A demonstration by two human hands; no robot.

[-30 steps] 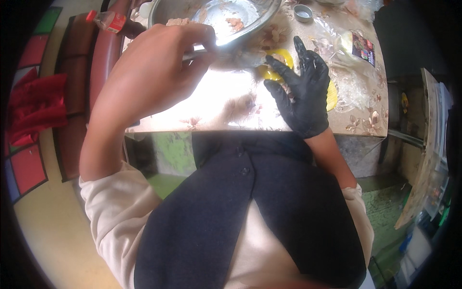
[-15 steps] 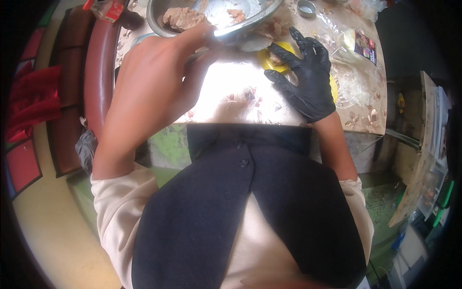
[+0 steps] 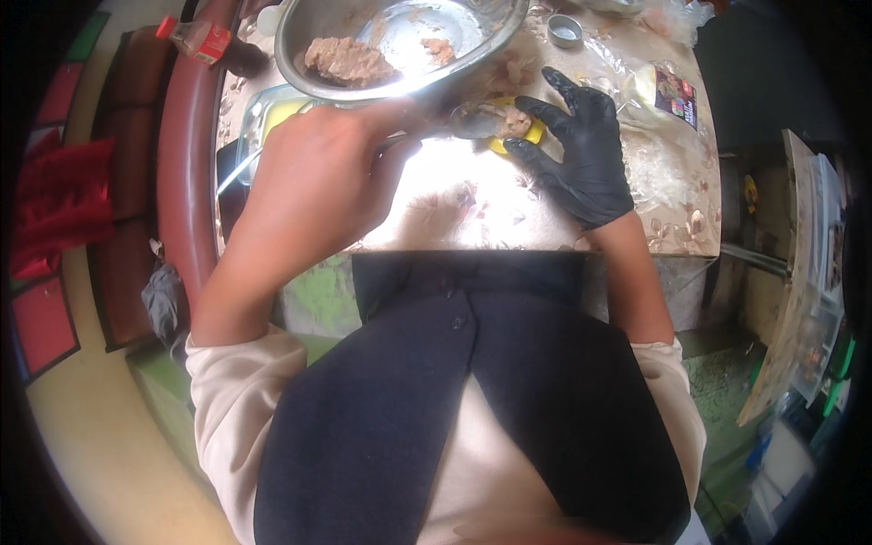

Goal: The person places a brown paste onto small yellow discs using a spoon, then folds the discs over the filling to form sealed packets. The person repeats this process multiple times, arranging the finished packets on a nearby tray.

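A metal spoon [image 3: 474,123] is pinched in my bare left hand [image 3: 336,159], much of its handle hidden by the fingers. The spoon's bowl meets a lump of pinkish minced meat [image 3: 515,121] lying on a small round yellow piece [image 3: 530,136]. My right hand [image 3: 577,145], in a black glove, grips the edge of that piece between thumb and fingers. Just beyond my left hand stands a large steel bowl [image 3: 289,56], which holds a bigger mass of minced meat [image 3: 350,62] and a smaller bit.
A clear container [image 3: 247,123] with something yellow inside sits left of the bowl. A cola bottle [image 3: 213,45] lies at the far left. On the right are a small round tin [image 3: 563,31], crumpled clear plastic [image 3: 668,177] and a printed packet [image 3: 677,95]. The table's front edge [image 3: 509,251] runs before me.
The spoon, blurred behind my left hand before, now has its bowl at the meat on the yellow piece. My left hand is slightly lower, and the clear container shows more.
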